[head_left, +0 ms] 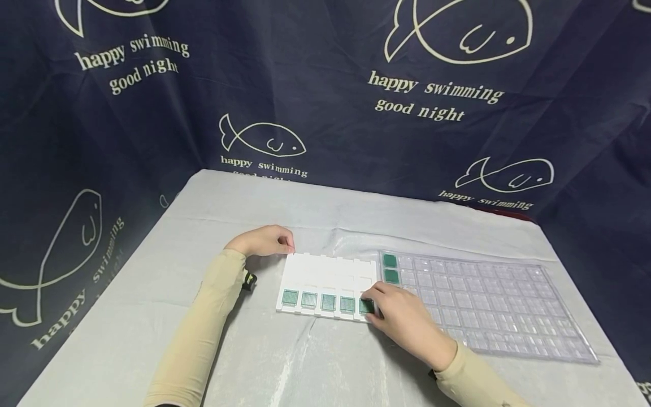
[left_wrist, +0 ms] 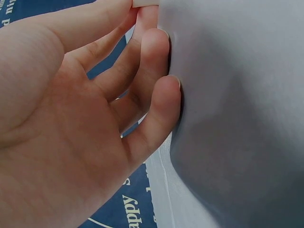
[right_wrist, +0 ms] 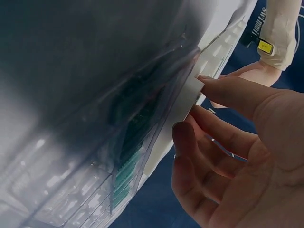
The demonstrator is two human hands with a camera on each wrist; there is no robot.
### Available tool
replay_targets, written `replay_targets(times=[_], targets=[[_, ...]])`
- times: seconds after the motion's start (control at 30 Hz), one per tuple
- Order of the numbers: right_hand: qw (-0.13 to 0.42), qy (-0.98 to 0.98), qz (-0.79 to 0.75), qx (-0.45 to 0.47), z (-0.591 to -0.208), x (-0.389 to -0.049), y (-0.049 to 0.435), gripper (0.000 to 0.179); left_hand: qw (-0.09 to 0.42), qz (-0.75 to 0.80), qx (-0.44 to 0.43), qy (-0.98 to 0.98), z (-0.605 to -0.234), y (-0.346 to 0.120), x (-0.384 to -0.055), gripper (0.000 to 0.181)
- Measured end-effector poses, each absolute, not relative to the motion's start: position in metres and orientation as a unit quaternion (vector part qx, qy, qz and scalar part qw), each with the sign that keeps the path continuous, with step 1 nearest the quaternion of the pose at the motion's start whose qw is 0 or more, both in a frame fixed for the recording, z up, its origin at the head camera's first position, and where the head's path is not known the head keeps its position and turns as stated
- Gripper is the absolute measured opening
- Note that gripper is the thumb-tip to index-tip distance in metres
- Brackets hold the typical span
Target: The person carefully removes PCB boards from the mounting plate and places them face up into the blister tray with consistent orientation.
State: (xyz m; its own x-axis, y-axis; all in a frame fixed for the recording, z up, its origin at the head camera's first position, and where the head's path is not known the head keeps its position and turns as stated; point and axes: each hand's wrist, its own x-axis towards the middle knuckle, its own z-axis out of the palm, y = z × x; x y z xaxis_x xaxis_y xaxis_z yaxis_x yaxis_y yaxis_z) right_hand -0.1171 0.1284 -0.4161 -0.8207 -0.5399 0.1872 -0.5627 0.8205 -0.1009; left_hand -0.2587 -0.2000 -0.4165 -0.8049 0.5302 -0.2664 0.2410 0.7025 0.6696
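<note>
The step in hand looks to be settling the rightmost green square perforated circuit board (head_left: 366, 306) into its place in the near row of the white rectangular slotted tray (head_left: 325, 271). The bare right hand (head_left: 404, 314) has thumb and forefinger clamped on that board, apparently by its near and far edges, which seems the right grip: edges only, with the face left untouched. Best to line its sides up with the recess before bearing down, lower it level, then press lightly; a tilted board would probably catch on the rim. The four matching green boards (head_left: 328, 302) to its left, in the same row, make a handy guide for how it should sit.

The bare left hand (head_left: 264, 240) has its thumb and finger together on the far left corner of the white tray. That hold should stop the tray skidding on the cloth-covered worktop (head_left: 254, 362), so a steady, gentle pinch without lifting would serve best.

Mind the clear plastic compartmented tray (head_left: 488, 305) just beside, partly under the right wrist: a dragging forearm could jog the two green boards (head_left: 391, 268) in its far left compartments. Release by parting the fingers evenly, so the board does not lift with one of them
</note>
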Motion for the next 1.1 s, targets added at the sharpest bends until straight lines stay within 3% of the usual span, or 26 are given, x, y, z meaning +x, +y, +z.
replay_targets(times=[1.1], targets=[[0.092, -0.95, 0.081, 0.286, -0.4152, -0.1125, 0.1299, 0.035, 0.228, 0.318, 0.214, 0.895, -0.4157, -0.1993, -0.2591, 0.009]])
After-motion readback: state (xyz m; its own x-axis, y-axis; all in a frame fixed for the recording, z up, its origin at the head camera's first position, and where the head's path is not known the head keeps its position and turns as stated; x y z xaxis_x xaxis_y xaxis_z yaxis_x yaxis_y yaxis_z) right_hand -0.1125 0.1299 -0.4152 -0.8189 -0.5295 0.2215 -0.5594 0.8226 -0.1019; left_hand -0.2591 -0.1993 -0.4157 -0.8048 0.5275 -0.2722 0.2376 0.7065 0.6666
